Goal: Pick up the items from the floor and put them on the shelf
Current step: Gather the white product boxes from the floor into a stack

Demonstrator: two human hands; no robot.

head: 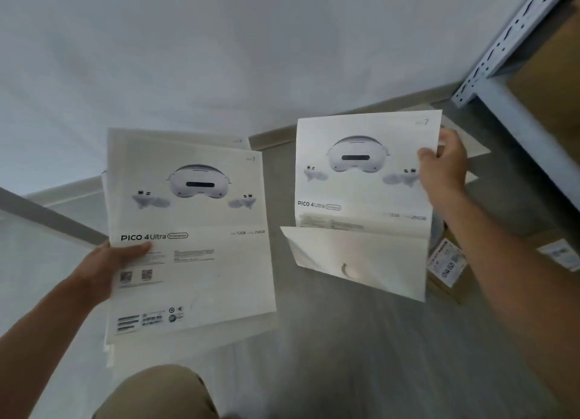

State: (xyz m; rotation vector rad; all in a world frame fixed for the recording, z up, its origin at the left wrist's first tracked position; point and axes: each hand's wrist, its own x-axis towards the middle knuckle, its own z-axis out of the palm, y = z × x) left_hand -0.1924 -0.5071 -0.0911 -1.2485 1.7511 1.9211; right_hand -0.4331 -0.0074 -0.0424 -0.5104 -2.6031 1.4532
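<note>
the left hand grips a stack of white printed sheets by its left edge, thumb pressed on the front just under the "pico 4 ultra" lettering. the top sheet shows a white headset with two controllers, and the edges of more sheets peek out behind it at the top and bottom. the stack is held up off the grey floor, tilted toward the camera.

the right hand pinches a single matching sheet at its right edge, fingers curled round it. this sheet is also in the air, to the right of the stack and apart from it; its lower part is folded upward, showing a blank white back.

at far right stands a grey metal shelf with a slotted upright and a brown cardboard box on it. another labelled box lies on the floor near the right forearm. a knee in tan trousers shows at the near edge.
</note>
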